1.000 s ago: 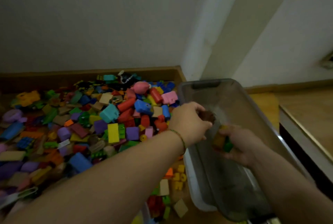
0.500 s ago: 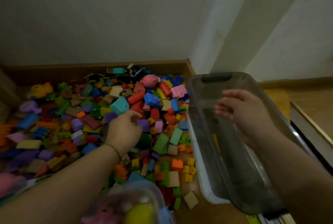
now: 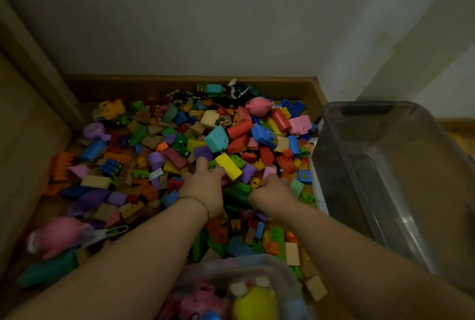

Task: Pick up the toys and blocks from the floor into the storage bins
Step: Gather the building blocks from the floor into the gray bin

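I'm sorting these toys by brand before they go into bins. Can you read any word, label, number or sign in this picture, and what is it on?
No word, brand or number can be read anywhere in the head view.
Blue block beside the grey storage bin: a yellow cross-like mark, too blurred to call a sign.
Pile of blocks: any print is too small or blurred to read.
The bin shows no label.

1. Beyond the left hand (image 3: 203, 188) stands a plain pale wall (image 3: 205, 24), with a low wooden board (image 3: 180, 85) along its foot.
2. Far left of this hand rises a wooden panel (image 3: 28, 119).
3. Beyond and to the right of the right hand (image 3: 272, 192), the wall juts out at a corner (image 3: 359, 49); some wooden floor (image 3: 457, 126) shows there.
4. The light is dim.
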